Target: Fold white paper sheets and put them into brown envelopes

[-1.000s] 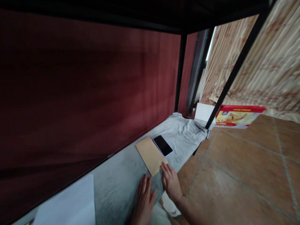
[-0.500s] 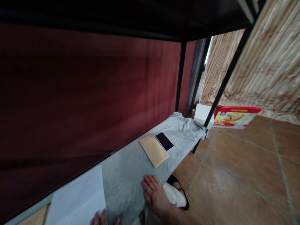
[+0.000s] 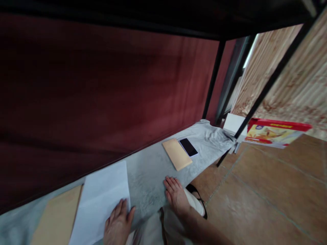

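Note:
My left hand rests flat on the right edge of a white sheet of paper, fingers out and the thumb apart. Under or beside the paper's left side lies a large tan envelope. My right hand lies palm down at the front edge of the grey cloth-covered surface, holding nothing. Beyond it is a smaller tan envelope, with a dark-screened phone along its right side.
A dark shelf hangs low overhead on black posts. A dark red cloth backs the surface. To the right are a white box, a red and yellow box, a curtain and the tiled floor.
The view has swung left and down, so things sit further right and more of the left hand, paper and large envelope shows. Both hands stay down on the paper and cloth.

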`<state>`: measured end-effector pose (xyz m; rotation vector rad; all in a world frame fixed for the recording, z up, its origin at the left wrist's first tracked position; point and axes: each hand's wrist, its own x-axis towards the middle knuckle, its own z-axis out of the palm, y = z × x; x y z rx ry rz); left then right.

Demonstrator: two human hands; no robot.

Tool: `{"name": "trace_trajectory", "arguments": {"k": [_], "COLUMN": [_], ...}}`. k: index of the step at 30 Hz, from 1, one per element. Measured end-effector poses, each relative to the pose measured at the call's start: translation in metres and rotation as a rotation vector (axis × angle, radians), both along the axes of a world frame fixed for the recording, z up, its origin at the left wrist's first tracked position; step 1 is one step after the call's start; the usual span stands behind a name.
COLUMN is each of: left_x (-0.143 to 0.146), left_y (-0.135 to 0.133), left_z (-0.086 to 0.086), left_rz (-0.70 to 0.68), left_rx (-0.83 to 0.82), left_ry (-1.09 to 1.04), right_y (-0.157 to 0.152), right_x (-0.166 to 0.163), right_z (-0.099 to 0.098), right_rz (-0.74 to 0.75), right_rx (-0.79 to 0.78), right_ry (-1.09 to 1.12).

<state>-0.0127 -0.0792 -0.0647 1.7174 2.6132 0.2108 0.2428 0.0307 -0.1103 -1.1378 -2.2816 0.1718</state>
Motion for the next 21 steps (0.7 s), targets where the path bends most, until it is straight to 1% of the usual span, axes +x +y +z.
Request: {"name": "trace_trajectory", "arguments": {"k": [3,8,14,18,21], "left_x": [0.004,0.008,0.003,0.000,-0.004], "left_y": [-0.002,-0.006,-0.006,-0.014,-0.023], "left_z": [0.002,0.003,0.002,0.000,-0.002], "left_rz": [0.039,0.117,0.082,0.088,0.067], "left_rx": [-0.076,-0.105,-0.069,-0.016,0.005], "left_ry": [0.027,0.060,0.019,0.025,-0.005], "right_y": [-0.001,-0.001,0.000,-0.002,-0.002], "right_x": [0.003,0.007,0.007,0.010,0.010], "right_z": [0.000,0.001,0.003,0.001,0.000], "right_rz": [0.021,0.057,0.073,0.084,0.089], "right_rx": [0.014,0.032,0.004,-0.040,-0.063], "right_ry": [-0.003,-0.043,-0.038,0.006,0.057]}}
